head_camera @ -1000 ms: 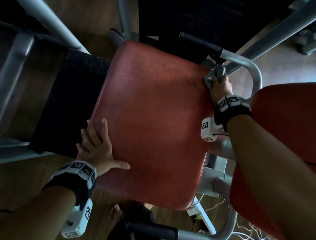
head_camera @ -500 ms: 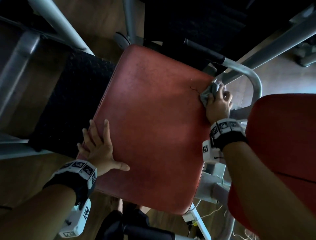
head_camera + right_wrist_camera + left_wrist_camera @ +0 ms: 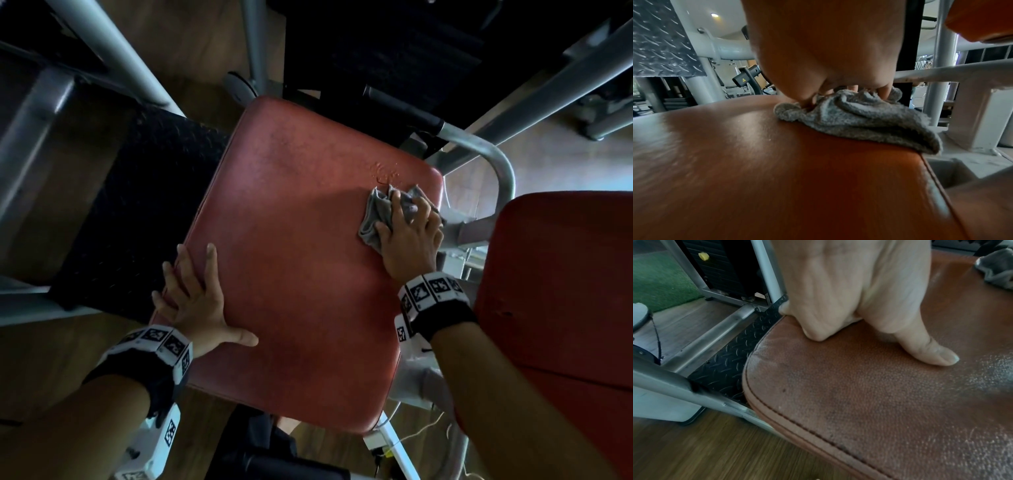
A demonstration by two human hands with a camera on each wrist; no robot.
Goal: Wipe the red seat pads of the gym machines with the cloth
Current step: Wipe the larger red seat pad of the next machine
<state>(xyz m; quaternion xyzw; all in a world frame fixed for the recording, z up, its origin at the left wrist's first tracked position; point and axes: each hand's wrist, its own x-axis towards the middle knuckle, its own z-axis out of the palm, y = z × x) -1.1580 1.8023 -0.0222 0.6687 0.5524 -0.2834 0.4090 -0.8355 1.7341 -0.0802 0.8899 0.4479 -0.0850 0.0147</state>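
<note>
A worn red seat pad (image 3: 298,260) fills the middle of the head view. My left hand (image 3: 191,277) lies flat on its left edge, fingers straight and thumb spread across the top; the left wrist view shows that thumb pressed on the leather (image 3: 879,402). My right hand (image 3: 404,219) grips a bunched grey cloth (image 3: 373,216) and presses it on the pad near the far right corner. In the right wrist view the cloth (image 3: 859,120) hangs slightly over the pad's right edge (image 3: 777,170), with fingers dug into its folds.
A second red pad (image 3: 561,291) stands close on the right. A curved grey handle bar (image 3: 496,161) with a black grip (image 3: 400,106) wraps the far right corner. A black diamond-plate step (image 3: 144,205) lies to the left, among grey frame tubes and wooden floor.
My right hand has carried the cloth from the pad's far right edge by the handle bar onto the top surface, toward me and leftward. The left hand has stayed in place.
</note>
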